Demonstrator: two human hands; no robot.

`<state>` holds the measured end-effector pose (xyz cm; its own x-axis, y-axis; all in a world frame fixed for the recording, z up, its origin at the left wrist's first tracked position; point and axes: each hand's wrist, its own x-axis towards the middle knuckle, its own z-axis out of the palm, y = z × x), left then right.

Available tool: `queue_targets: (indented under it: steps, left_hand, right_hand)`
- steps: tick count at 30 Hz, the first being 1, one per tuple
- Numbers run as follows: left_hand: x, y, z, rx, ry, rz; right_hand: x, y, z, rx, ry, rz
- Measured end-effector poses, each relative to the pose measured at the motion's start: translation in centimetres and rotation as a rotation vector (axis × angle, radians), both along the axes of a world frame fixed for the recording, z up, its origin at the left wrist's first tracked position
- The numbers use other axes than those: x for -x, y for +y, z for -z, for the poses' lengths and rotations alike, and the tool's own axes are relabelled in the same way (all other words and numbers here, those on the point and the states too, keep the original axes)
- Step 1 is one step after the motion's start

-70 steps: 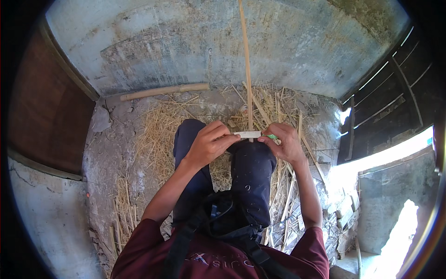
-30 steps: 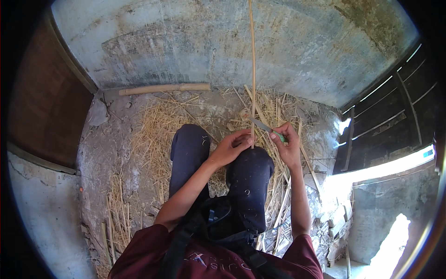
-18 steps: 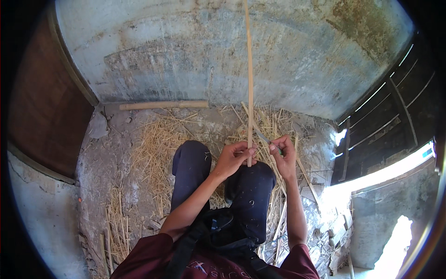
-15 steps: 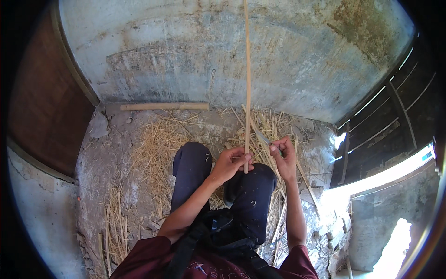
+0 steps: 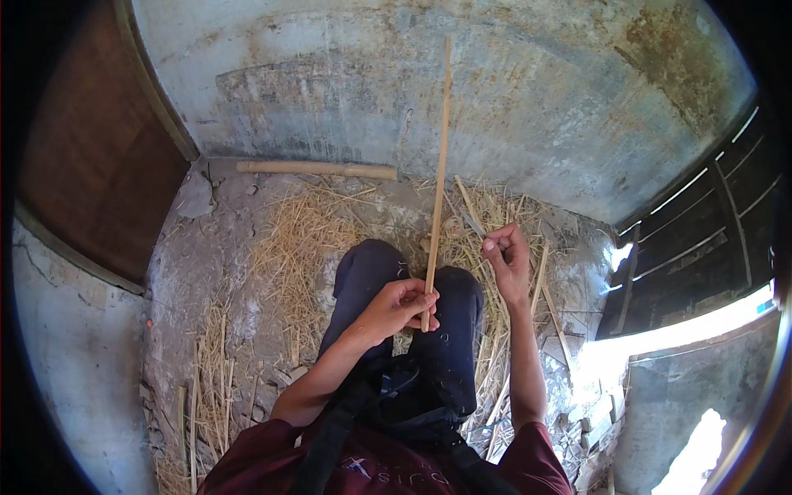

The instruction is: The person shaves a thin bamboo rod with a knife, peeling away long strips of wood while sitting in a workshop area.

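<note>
My left hand point(image 5: 404, 307) is closed round the lower end of a long, thin bamboo strip point(image 5: 441, 165), just above my knees. From there the strip rises away from me, its far end seen against the wall. My right hand point(image 5: 506, 252) pinches a knife point(image 5: 472, 223) whose narrow grey blade points up and to the left. Most of its handle is hidden in my fingers. The blade is apart from the strip, a little to its right.
Pale shavings point(image 5: 301, 239) lie heaped on the floor ahead of me and beside both legs. A bamboo pole point(image 5: 318, 170) rests along the foot of the stained wall point(image 5: 330, 99). To the left is a brown door point(image 5: 91, 157); to the right, dark slatted boards point(image 5: 693, 239).
My left hand has come nearer to me, drawing the strip down so its far end now shows. The knife stays in my right hand, farther from the strip. The view has shifted slightly.
</note>
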<state>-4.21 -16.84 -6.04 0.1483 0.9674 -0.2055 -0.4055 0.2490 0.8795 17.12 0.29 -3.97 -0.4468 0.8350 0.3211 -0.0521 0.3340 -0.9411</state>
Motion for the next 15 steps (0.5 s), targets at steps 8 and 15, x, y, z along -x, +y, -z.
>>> queue_targets:
  steps: [8,15]
  left_hand:
    - [0.1,-1.5,2.3,0.136,0.011,0.032]
    - [-0.7,-1.3,3.0,0.127,-0.084,0.041]
  right_hand:
    - [2.6,0.5,1.4,0.071,0.030,-0.076]
    - [2.9,0.4,1.5,0.100,0.068,-0.076]
